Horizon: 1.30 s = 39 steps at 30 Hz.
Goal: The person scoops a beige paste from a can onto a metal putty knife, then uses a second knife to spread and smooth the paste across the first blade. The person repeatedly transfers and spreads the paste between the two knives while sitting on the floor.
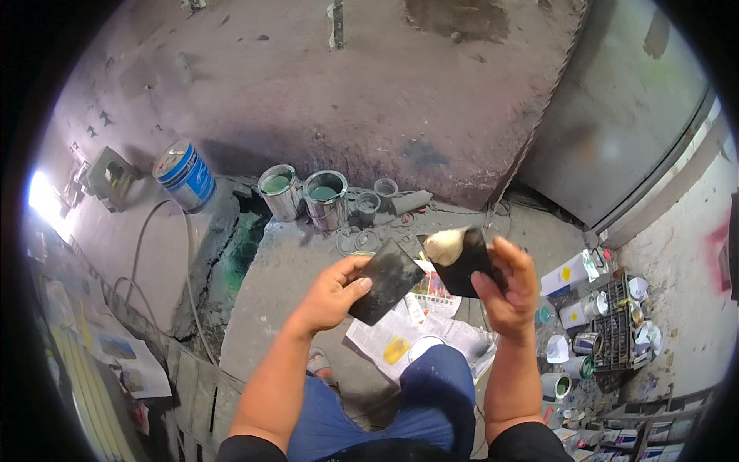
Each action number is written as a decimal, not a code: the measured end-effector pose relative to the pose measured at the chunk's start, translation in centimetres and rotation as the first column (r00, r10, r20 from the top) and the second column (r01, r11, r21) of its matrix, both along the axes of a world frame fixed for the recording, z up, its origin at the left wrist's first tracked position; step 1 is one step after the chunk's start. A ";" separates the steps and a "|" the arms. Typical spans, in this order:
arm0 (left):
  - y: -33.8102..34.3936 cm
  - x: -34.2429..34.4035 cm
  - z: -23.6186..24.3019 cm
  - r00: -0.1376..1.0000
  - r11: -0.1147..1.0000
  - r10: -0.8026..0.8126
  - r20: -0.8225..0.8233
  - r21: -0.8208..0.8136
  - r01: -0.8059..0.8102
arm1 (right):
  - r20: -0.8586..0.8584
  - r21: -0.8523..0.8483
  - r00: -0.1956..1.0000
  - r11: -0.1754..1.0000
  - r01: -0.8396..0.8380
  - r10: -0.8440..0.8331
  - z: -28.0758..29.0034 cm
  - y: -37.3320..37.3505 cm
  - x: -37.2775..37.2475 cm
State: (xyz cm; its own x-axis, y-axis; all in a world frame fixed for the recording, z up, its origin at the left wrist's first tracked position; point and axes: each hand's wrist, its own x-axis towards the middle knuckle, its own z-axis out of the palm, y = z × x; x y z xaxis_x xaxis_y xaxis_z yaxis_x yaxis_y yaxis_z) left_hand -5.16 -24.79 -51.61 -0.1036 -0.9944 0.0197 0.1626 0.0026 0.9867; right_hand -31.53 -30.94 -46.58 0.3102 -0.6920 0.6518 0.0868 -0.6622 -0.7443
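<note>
My left hand (327,299) grips a dark, scuffed square putty scraper (391,281), thumb on top and fingers underneath. Level with it, my right hand (509,299) holds a second black scraper (460,279). A cream lump of putty (445,246) sits on the far left part of that second scraper. The two scrapers are close together, their facing edges almost meeting. Below them, newspaper sheets (366,339) lie on the floor, bearing a yellow smear (396,350), a white tube (414,309) and a round white-rimmed container (419,346) partly hidden by my knee.
Two open paint cans (326,202) and clear plastic cups (368,204) stand by the wall. A blue pail (185,175) sits left of a broken floor gap (239,242). A hose (189,269) runs at left. Cans and a dark crate (608,327) crowd the right.
</note>
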 end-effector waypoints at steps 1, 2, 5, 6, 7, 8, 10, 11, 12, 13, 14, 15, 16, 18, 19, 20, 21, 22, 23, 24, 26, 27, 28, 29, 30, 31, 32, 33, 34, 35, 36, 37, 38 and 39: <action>0.1 0.2 0.5 0.998 0.999 -0.035 -0.056 0.000 0.035 | -0.027 -0.097 0.998 0.993 -0.062 0.060 0.5 0.3 0.3; 0.2 0.4 0.7 0.991 0.998 -0.069 -0.112 -0.003 0.069 | -0.247 -0.197 0.968 0.976 -0.093 0.043 1.7 0.5 0.2; 0.5 0.7 0.4 0.978 0.996 -0.093 -0.187 -0.016 0.091 | -0.244 -0.222 0.951 0.944 -0.245 0.190 2.3 1.8 2.6; 0.6 0.5 0.3 0.973 0.995 -0.103 -0.207 -0.035 0.097 | -0.220 -0.243 0.960 0.944 -0.224 0.171 1.7 1.9 2.7; 0.6 0.4 0.3 0.973 0.994 -0.110 -0.204 -0.032 0.106 | -0.238 -0.257 0.957 0.940 -0.225 0.164 1.4 1.6 2.6; 0.6 0.5 0.4 0.973 0.993 -0.117 -0.200 -0.028 0.114 | -0.256 -0.270 0.954 0.936 -0.227 0.158 1.3 1.4 2.5; 0.6 0.6 0.3 0.973 0.992 -0.127 -0.191 -0.025 0.125 | -0.320 -0.301 0.940 0.928 -0.219 0.118 1.1 1.2 2.2; 0.6 0.6 0.2 0.974 0.992 -0.129 -0.186 -0.027 0.127 | -0.351 -0.316 0.931 0.924 -0.216 0.098 1.1 1.1 2.1; 0.6 0.6 0.1 0.975 0.991 -0.130 -0.178 -0.026 0.128 | -0.359 -0.338 0.930 0.917 -0.213 0.084 0.9 0.9 2.1; 0.6 0.6 0.2 0.975 0.992 -0.126 -0.184 -0.022 0.125 | -0.366 -0.359 0.928 0.909 -0.210 0.070 0.7 0.8 2.1; 0.7 0.5 0.4 0.974 0.992 -0.122 -0.190 -0.017 0.121 | -0.373 -0.381 0.926 0.901 -0.208 0.056 0.5 0.7 2.0; 0.8 0.5 0.6 0.974 0.993 -0.120 -0.191 -0.012 0.120 | -0.373 -0.391 0.927 0.899 -0.197 0.040 0.4 0.7 2.0; 0.8 0.5 0.6 0.974 0.993 -0.118 -0.191 -0.010 0.119 | -0.373 -0.401 0.927 0.897 -0.185 0.025 0.4 0.7 2.0; 0.7 0.7 0.7 0.976 0.993 -0.118 -0.181 -0.006 0.119 | -0.372 -0.414 0.928 0.895 -0.163 -0.003 0.2 0.8 2.0; 0.6 0.8 0.5 0.970 0.992 -0.124 -0.207 -0.010 0.125 | -0.371 -0.416 0.928 0.896 -0.153 -0.014 0.1 0.9 1.9; 0.5 0.7 0.0 0.963 0.991 -0.131 -0.234 -0.014 0.131 | -0.371 -0.418 0.928 0.897 -0.142 -0.026 0.1 1.0 1.8; 0.4 0.8 -0.3 0.957 0.991 -0.136 -0.255 -0.019 0.135 | -0.371 -0.431 0.928 0.893 -0.131 -0.043 0.0 1.0 1.8; 0.2 0.9 -0.4 0.942 0.988 -0.155 -0.296 -0.028 0.153 | -0.372 -0.444 0.927 0.888 -0.121 -0.059 0.0 0.9 1.9; 0.1 1.0 -0.6 0.925 0.985 -0.173 -0.338 -0.037 0.171 | -0.372 -0.455 0.925 0.883 -0.110 -0.076 -0.1 0.9 1.8; 0.0 1.2 -0.4 0.907 0.981 -0.192 -0.374 -0.045 0.189 | -0.399 -0.441 0.913 0.891 -0.110 -0.085 -0.4 0.8 1.8; 0.2 0.9 0.5 0.856 0.986 -0.164 -0.490 -0.069 0.150 | -0.453 -0.410 0.886 0.906 -0.109 -0.099 -1.1 0.4 1.5; 0.4 1.4 0.4 0.829 0.988 -0.151 -0.539 -0.066 0.137 | -0.481 -0.249 0.876 0.964 -0.099 -0.035 -1.5 0.4 1.3; 0.2 1.1 0.8 0.788 0.988 -0.150 -0.597 -0.063 0.140 | -0.269 -0.031 0.961 0.997 -0.072 0.061 -2.6 0.7 0.7; 0.3 0.6 1.7 0.713 0.979 -0.187 -0.676 -0.072 0.188 | -0.104 0.122 0.994 0.992 -0.008 0.021 -2.9 0.5 0.1; -0.2 0.7 1.4 0.524 0.899 -0.414 -0.744 -0.244 0.364 | 0.059 0.288 0.998 0.957 0.018 -0.037 -2.9 0.3 0.1; 0.2 0.5 1.2 0.514 0.913 -0.370 -0.774 -0.200 0.355 | 0.203 0.413 0.978 0.902 -0.124 0.042 -2.7 0.3 0.3; 0.6 0.1 1.3 0.504 0.925 -0.324 -0.800 -0.156 0.347 | 0.354 0.503 0.930 0.819 -0.277 0.098 -2.3 0.2 0.6; 0.3 -0.4 1.2 0.463 0.894 -0.395 -0.793 -0.218 0.391 | 0.357 0.519 0.929 0.806 -0.286 0.100 -2.5 0.0 1.0; 0.3 -0.6 1.0 0.436 0.882 -0.405 -0.804 -0.219 0.416 | 0.375 0.560 0.921 0.766 -0.316 0.105 -2.4 0.2 1.6; 0.3 -0.8 0.9 0.409 0.870 -0.413 -0.814 -0.220 0.441 | 0.368 0.571 0.916 0.738 -0.360 0.162 -2.3 0.2 2.5; 0.6 -0.9 0.6 0.383 0.861 -0.414 -0.826 -0.218 0.460 | 0.362 0.585 0.905 0.702 -0.407 0.223 -2.4 0.2 3.3; 0.9 -1.1 0.5 0.371 0.866 -0.365 -0.854 -0.166 0.472 | 0.352 0.581 0.898 0.691 -0.430 0.263 -2.6 -0.1 4.1; 1.2 -1.3 0.4 0.370 0.865 -0.335 -0.867 -0.126 0.486 | 0.351 0.584 0.886 0.669 -0.460 0.302 -3.1 -0.4 4.5; 1.4 -1.5 0.4 0.372 0.864 -0.304 -0.877 -0.089 0.495 | 0.324 0.580 0.890 0.676 -0.454 0.321 -3.4 -0.8 5.0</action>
